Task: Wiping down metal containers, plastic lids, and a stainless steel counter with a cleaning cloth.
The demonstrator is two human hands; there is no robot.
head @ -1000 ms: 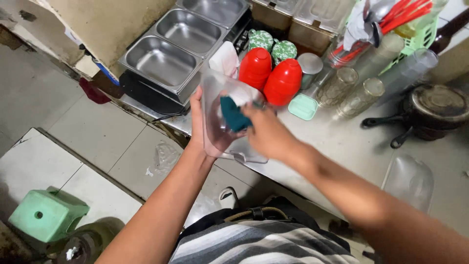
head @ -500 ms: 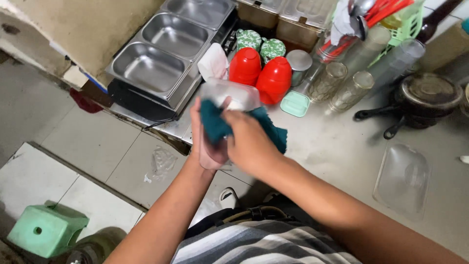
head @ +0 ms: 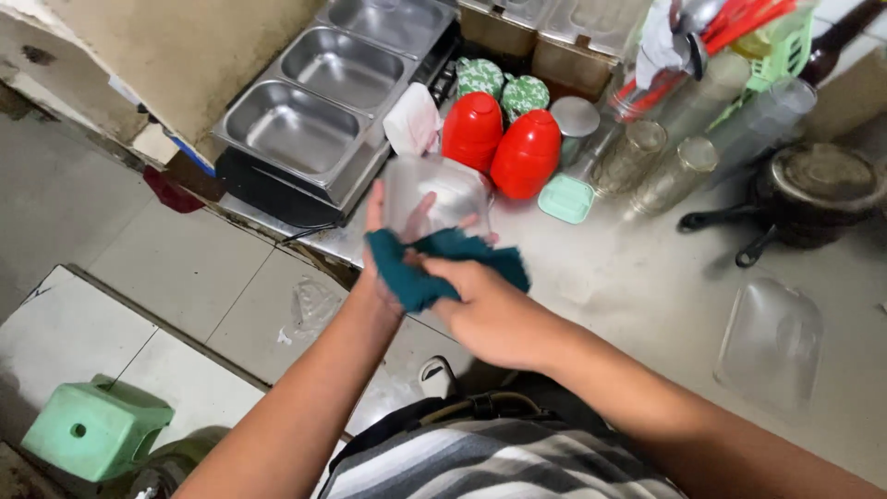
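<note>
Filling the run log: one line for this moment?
left hand: holds clear plastic container | right hand: grips teal cloth against container | over counter

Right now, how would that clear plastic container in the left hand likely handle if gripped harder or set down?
The clear container looks thin-walled and see-through, so it is probably light and may flex under a firm squeeze. The left hand holds it alone, suggesting little weight. The teal cloth in the right hand drapes limply; if the cloth is damp, the plastic may be slippery.

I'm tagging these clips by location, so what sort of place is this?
Probably the work counter of a small eatery or food stall. A row of steel serving pans sits at the counter's edge, with red squeeze bottles, upturned glasses and a dark lidded pan nearby.
</note>
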